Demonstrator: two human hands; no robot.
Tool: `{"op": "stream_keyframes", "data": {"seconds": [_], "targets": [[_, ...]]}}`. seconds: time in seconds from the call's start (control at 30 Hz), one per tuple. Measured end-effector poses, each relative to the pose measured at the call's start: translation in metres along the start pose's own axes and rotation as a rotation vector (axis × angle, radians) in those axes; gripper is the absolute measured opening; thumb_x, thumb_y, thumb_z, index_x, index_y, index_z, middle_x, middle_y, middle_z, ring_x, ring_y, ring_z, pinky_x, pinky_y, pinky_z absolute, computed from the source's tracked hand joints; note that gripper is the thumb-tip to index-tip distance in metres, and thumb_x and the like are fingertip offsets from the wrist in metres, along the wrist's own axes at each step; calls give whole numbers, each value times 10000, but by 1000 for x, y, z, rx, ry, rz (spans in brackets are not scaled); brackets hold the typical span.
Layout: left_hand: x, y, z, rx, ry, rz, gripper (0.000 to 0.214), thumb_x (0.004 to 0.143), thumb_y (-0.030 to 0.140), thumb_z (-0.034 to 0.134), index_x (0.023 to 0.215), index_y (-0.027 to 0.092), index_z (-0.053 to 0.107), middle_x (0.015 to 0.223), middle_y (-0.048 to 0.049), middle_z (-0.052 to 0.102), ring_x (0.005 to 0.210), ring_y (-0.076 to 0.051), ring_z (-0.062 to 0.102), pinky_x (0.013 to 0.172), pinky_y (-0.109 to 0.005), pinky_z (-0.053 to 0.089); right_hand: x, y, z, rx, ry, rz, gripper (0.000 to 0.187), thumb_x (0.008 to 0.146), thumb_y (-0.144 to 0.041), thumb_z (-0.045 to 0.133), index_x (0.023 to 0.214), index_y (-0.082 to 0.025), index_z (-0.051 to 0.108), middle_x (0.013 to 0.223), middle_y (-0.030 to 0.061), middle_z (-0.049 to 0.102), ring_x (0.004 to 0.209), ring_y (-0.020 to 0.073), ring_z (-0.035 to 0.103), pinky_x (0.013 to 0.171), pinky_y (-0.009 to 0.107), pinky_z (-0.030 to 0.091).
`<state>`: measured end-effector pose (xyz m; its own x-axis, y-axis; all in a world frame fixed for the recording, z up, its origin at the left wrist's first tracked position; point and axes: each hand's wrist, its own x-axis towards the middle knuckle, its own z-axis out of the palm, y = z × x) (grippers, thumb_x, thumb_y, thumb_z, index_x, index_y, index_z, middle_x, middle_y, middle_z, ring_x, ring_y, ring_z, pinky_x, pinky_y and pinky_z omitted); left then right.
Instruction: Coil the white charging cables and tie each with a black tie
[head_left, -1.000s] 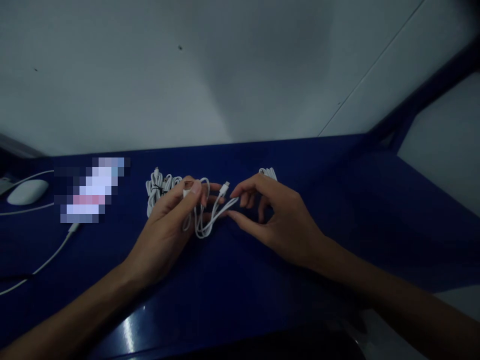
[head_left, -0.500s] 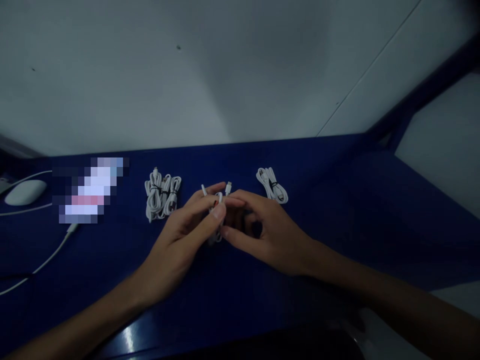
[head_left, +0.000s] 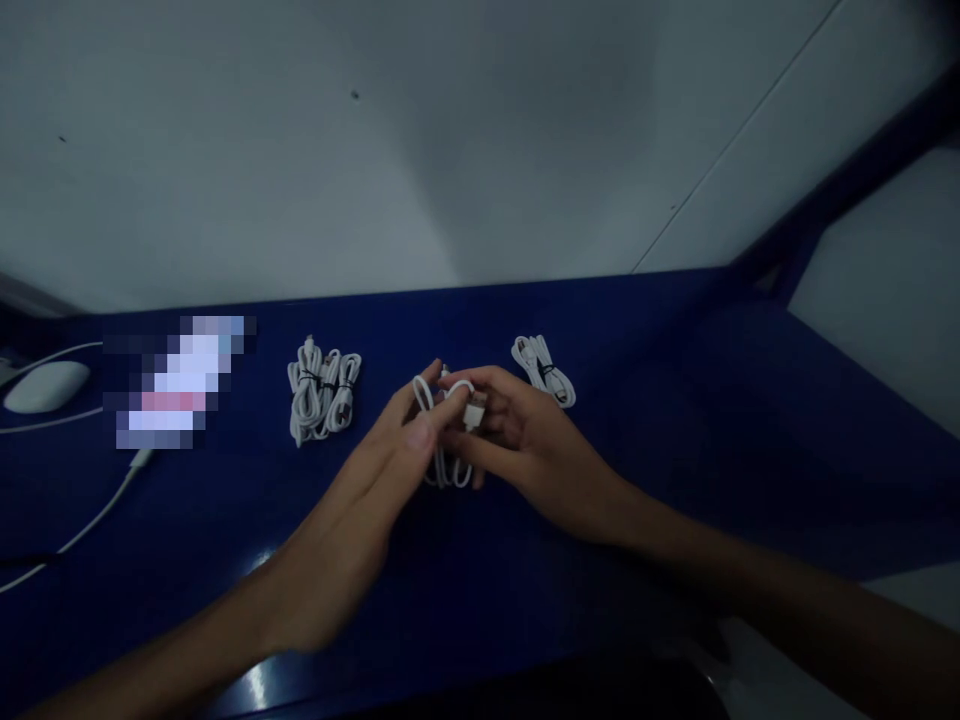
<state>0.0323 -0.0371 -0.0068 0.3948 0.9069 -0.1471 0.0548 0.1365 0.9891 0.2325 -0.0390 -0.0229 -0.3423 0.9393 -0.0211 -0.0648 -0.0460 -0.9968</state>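
Between my two hands is a white USB cable [head_left: 452, 472], folded in loops, with its metal-tipped plug [head_left: 474, 411] showing near the right fingers. My left hand [head_left: 386, 455] is closed on the loops from the left, thumb lying across them. From the other side, my right hand [head_left: 529, 440] grips the same cable, its fingers curled and partly hidden. A second connector end pokes up beyond the fingertips. Left of my hands lies a group of bundled white cables [head_left: 322, 392] with dark ties. Another tied white cable [head_left: 544, 372] rests beyond my right hand.
A pixelated, lit device [head_left: 176, 385] lies at the left of the blue tabletop [head_left: 465, 600], with a white cord [head_left: 97, 525] running from it. Farther left is a rounded white object [head_left: 49, 387]. A pale wall [head_left: 480, 150] rises behind the table.
The looped cable has turned in my hands, so its USB plug now faces up near my right fingers. My left thumb and fingers have shifted over the loops. The other bundles lie still.
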Motion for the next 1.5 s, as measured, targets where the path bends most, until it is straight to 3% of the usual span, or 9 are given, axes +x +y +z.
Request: {"op": "stream_keyframes", "data": {"seconds": [0.13, 0.23, 0.43, 0.63, 0.83, 1.0, 1.1, 1.33, 1.5], "targets": [[-3, 9, -9, 120, 103, 159, 329, 1131, 504, 635, 1193, 339, 913, 1628, -42, 658, 1675, -363, 388, 1412, -553, 236, 3, -5, -5, 26, 59, 7, 277, 1069, -191, 693, 1345, -193, 672, 976, 20, 777, 810, 163, 736, 723, 319, 638], [0, 9, -12, 28, 155, 168, 258, 1114, 427, 693, 1263, 331, 880, 1541, -55, 725, 1484, -352, 617, 1299, -528, 436, 3, -8, -9, 24, 112, 6, 348, 1079, -150, 637, 1426, -173, 649, 990, 30, 802, 815, 158, 747, 715, 303, 625], [7, 5, -13, -116, 202, 148, 595, 1023, 328, 836, 1586, 355, 646, 1505, -89, 729, 1215, -281, 772, 1097, -447, 602, -1, -9, -8, -15, 134, 5, 421, 1113, -178, 548, 1534, -193, 559, 1076, 61, 797, 938, 201, 773, 789, 363, 633], [11, 4, -14, -49, 213, 72, 762, 802, 245, 1017, 1493, 263, 695, 1293, -72, 768, 1079, -237, 762, 961, -379, 641, -4, -6, -5, -123, 178, -33, 400, 1110, -182, 478, 1504, -209, 539, 1047, 39, 758, 904, 199, 759, 828, 385, 623], [10, 5, -14, -93, 157, 64, 552, 925, 313, 926, 1448, 297, 748, 1243, -52, 754, 1064, -230, 735, 941, -352, 622, -1, -6, -7, -24, 170, 104, 345, 1118, -246, 470, 1455, -224, 536, 965, 17, 732, 614, 147, 660, 544, 286, 492], [9, 4, -15, -243, 27, 58, 335, 1046, 279, 781, 1379, 304, 786, 1206, -32, 722, 941, -164, 724, 873, -273, 617, 4, -9, -10, 242, 5, 306, 201, 1058, -315, 578, 1205, -212, 669, 731, -38, 595, 483, 97, 327, 459, 252, 241], [7, 4, -14, -293, -43, 83, 233, 1083, 235, 704, 1285, 271, 814, 1147, -34, 708, 931, -146, 682, 854, -224, 606, 5, -11, -9, 289, -109, 333, 313, 1072, -495, 644, 1000, -193, 682, 763, -41, 516, 533, 83, 207, 467, 258, 168], [-1, 8, -12, -401, -158, 23, 337, 1151, 270, 580, 1422, 288, 779, 1242, -55, 776, 1102, -173, 717, 947, -210, 597, 1, -11, -4, 223, -133, 315, 318, 980, -455, 862, 1020, -218, 654, 685, -107, 417, 525, 72, 259, 457, 213, 227], [3, 7, -13, -363, -86, 46, 279, 1153, 306, 592, 1294, 258, 827, 1349, -76, 789, 1210, -209, 726, 1021, -268, 596, 0, -9, -7, 150, -31, 218, 234, 1078, -441, 739, 1029, -222, 674, 670, -97, 439, 514, 86, 337, 457, 216, 280]]}}
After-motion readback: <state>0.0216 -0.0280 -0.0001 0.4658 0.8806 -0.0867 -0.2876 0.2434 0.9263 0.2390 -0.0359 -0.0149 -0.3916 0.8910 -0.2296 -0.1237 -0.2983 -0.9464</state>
